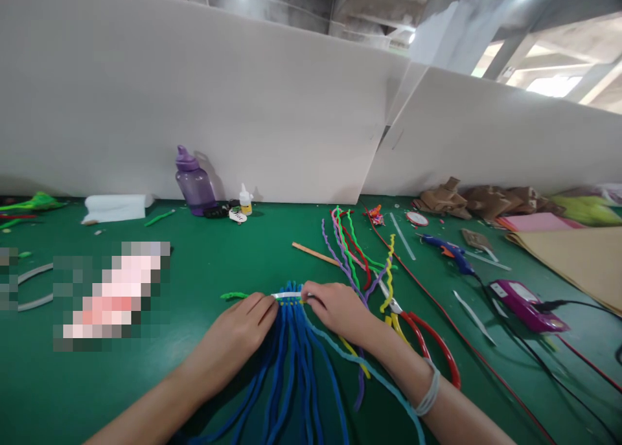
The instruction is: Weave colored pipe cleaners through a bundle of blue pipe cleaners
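Observation:
Several blue fuzzy strands point(291, 374) hang toward me from a narrow woven band, with yellow spots along its top. Across the band lies a short white strip point(290, 295). My left hand point(253, 322) pinches the strip's left end, fingers closed. At the right end, my right hand point(335, 306) is closed on the strip too, its fingertips partly hidden. A light blue strand point(359, 355) runs from the band under my right wrist. A green strand point(234, 296) sticks out left of my left hand.
Red-handled scissors point(440, 341) lie right of my right forearm, near loose purple strands point(335, 247) and a yellow strand point(389, 276). Farther right are a blue glue gun point(449, 251) and a purple device point(525, 304) with cables. A purple bottle point(194, 186) and small glue bottle point(245, 202) stand by the wall.

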Action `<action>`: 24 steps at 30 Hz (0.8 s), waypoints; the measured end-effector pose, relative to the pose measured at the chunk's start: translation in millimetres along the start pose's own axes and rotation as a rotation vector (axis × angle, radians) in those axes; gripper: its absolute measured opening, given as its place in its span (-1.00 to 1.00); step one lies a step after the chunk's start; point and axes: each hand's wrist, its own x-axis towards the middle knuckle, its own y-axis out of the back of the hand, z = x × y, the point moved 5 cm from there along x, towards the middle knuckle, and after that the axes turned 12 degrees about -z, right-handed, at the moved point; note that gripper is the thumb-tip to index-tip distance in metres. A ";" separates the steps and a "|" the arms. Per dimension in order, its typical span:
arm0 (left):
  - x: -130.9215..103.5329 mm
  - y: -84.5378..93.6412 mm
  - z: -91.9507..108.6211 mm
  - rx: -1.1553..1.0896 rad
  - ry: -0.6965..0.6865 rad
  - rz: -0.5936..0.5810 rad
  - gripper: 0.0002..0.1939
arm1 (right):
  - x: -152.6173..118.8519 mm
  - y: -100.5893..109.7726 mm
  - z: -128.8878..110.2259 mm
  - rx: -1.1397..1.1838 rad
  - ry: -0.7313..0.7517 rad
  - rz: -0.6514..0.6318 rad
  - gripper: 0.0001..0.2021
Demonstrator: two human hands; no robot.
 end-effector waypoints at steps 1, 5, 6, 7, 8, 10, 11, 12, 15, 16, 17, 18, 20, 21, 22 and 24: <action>-0.2 0.4 -0.3 -0.006 -0.003 0.009 -0.63 | 0.2 -0.1 0.4 0.009 0.003 -0.004 -0.83; -1.3 0.0 -1.8 -0.028 -0.006 0.026 -0.64 | 0.4 -0.2 1.9 0.049 0.012 -0.011 -0.81; -1.5 -0.5 -2.2 -0.035 -0.006 0.023 -0.65 | 0.3 -0.4 2.0 0.057 0.018 -0.013 -0.80; -1.7 -1.1 -2.4 -0.042 -0.008 0.020 -0.65 | 0.2 -0.5 1.9 0.064 0.025 -0.013 -0.79; -1.7 -1.4 -2.5 -0.046 -0.010 0.017 -0.65 | 0.1 -0.6 1.8 0.068 0.030 -0.011 -0.79; -1.7 -1.5 -2.3 -0.044 -0.013 0.014 -0.65 | 0.0 -0.7 1.7 0.068 0.031 -0.007 -0.79; -1.6 -1.2 -2.1 -0.042 -0.011 0.014 -0.65 | 0.1 -0.8 1.9 0.064 0.024 -0.004 -0.79; -1.5 -0.8 -2.0 -0.041 -0.008 0.016 -0.65 | 0.2 -0.8 2.3 0.057 0.010 -0.003 -0.80; -1.2 0.7 -1.7 -0.046 0.009 0.028 -0.64 | 0.6 -0.5 3.9 0.041 -0.038 -0.003 -0.81; -1.2 1.1 -1.9 -0.053 0.017 0.034 -0.63 | 0.6 -0.3 4.0 0.041 -0.046 -0.003 -0.81; -1.2 1.4 -2.3 -0.063 0.025 0.040 -0.62 | 0.6 0.0 4.0 0.046 -0.046 -0.001 -0.81; -1.2 1.6 -2.9 -0.076 0.035 0.046 -0.61 | 0.4 0.4 3.7 0.052 -0.041 0.002 -0.81; -1.0 1.7 -4.2 -0.111 0.045 0.052 -0.60 | 0.0 1.4 3.1 0.067 -0.028 0.009 -0.81; -0.8 1.7 -4.7 -0.131 0.043 0.052 -0.60 | -0.2 1.7 2.9 0.072 -0.023 0.009 -0.81; -0.7 1.6 -5.1 -0.152 0.037 0.051 -0.61 | -0.3 2.0 2.8 0.076 -0.021 0.009 -0.81; -0.5 1.5 -6.3 -0.197 0.023 0.057 -0.63 | -0.5 2.2 2.7 0.081 -0.019 0.006 -0.80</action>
